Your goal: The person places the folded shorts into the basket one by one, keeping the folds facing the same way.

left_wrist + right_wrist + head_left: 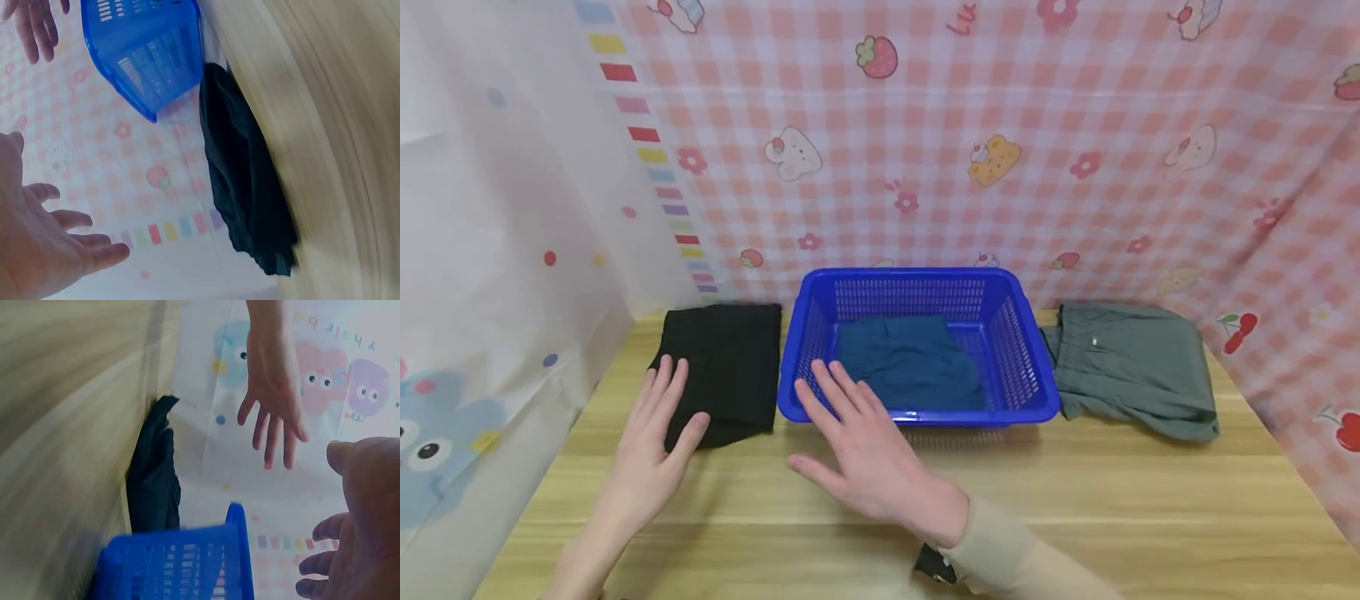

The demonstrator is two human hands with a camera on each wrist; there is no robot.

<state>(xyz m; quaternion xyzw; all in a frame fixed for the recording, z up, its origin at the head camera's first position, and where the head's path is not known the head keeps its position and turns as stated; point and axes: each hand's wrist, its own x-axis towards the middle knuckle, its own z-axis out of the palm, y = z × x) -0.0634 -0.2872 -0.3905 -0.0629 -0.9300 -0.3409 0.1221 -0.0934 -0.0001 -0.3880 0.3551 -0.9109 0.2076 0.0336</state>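
My left hand hovers over the front left of a folded black garment, fingers extended. In the left wrist view a gap shows between that hand and the black garment. The right hand, also with fingers spread and holding nothing, is raised in front of a blue plastic basket; in the head view its fingertips overlap the basket's front left rim. Inside the basket lies a folded teal-blue garment, partly hidden by those fingers.
To the basket's right a folded grey-green garment with a gathered waistband lies on the wooden table. A pink checked cloth hangs behind, and a white printed one at the left. A small black object shows beside the right sleeve.
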